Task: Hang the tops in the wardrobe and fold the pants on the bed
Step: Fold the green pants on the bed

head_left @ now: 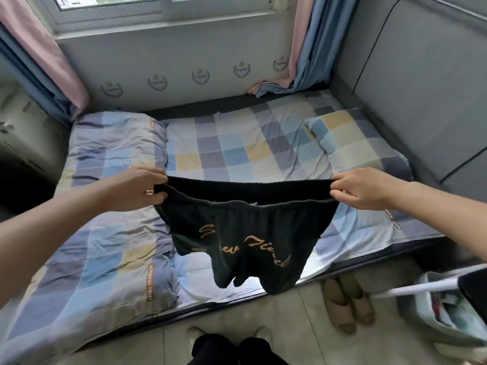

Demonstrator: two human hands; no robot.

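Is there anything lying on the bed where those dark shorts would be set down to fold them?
Nothing visible blocks it. Both the left hand and right hand hold the dark shorts by the waistband above the checked sheet. The folded quilt lies left, a pillow right, bare sheet between.

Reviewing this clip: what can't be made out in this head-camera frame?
- Gold script on the black fabric pants, head view: folds break the letters, so the wording is unreadable.
- Contents of the pale fabric bag at the right edge: cut off and blurred.
- Wardrobe: nowhere in the frame.
- Fingertips of the left hand and right hand: tucked into the waistband they pinch.
- Pants' leg ends: bunched and hanging, so their length is unclear.
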